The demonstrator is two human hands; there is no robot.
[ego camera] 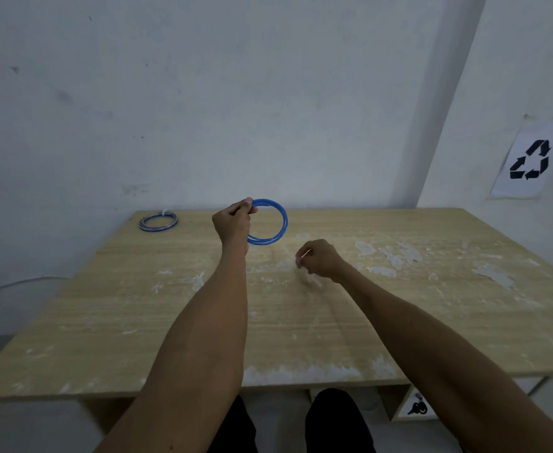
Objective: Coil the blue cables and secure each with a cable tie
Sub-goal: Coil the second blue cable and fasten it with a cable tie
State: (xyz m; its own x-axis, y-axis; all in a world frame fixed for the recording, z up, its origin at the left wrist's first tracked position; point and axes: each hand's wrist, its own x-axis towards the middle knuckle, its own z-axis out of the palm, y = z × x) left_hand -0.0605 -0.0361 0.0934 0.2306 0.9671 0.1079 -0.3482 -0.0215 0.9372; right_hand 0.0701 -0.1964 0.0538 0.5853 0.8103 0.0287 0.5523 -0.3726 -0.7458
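Note:
My left hand (232, 222) is closed on the left side of a coiled blue cable (280, 220), holding the ring upright above the far middle of the wooden table (138, 322). My right hand (319, 258) is lower and to the right, just above the tabletop, fingers pinched on a thin white cable tie (304, 255). More pale cable ties (311, 277) lie blurred under that hand. A second blue coil (158, 221), bound with a white tie, lies flat at the table's far left corner.
The table stands against a white wall, with a wall corner at the right bearing a recycling-symbol sheet (528, 160). The tabletop has white scuffed patches (396, 256). My knees (334, 420) show below the near edge. A keyed drawer (415, 408) sits under the table's right side.

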